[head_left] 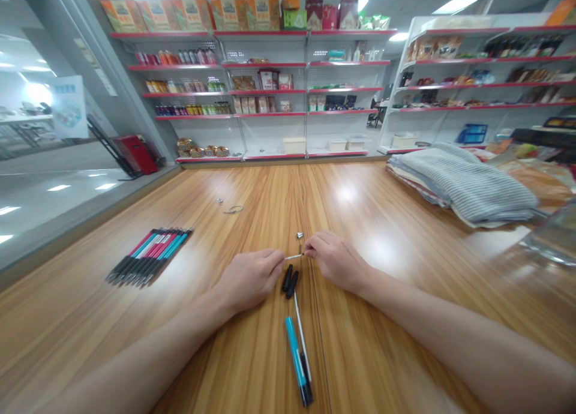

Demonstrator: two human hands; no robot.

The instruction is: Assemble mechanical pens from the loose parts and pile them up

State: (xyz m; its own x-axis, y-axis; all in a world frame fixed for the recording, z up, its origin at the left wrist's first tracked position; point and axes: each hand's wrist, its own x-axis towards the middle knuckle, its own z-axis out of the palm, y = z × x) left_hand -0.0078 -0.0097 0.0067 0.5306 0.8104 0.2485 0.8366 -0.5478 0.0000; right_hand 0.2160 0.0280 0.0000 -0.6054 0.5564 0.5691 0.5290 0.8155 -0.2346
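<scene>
By the tabletop's (360, 354) near edge, a blue tube (293, 348) lies beside a white stick (300, 327). Past two black grips (292, 284), the left hand (252, 276) and right hand (335, 257) pinch a thin rod (292, 257). Pens (150, 255) lie toward the left edge, cloths (472, 186) near the far right corner.

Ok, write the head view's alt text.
A left hand holds one end of a thin white rod, the right hand at the other, over a wooden table. Nearer lie black tubes and a turquoise barrel; pens lie aligned at left.

Two bare hands (252, 277), bare wrists (221, 301) and uncovered forearms (175, 342)
</scene>
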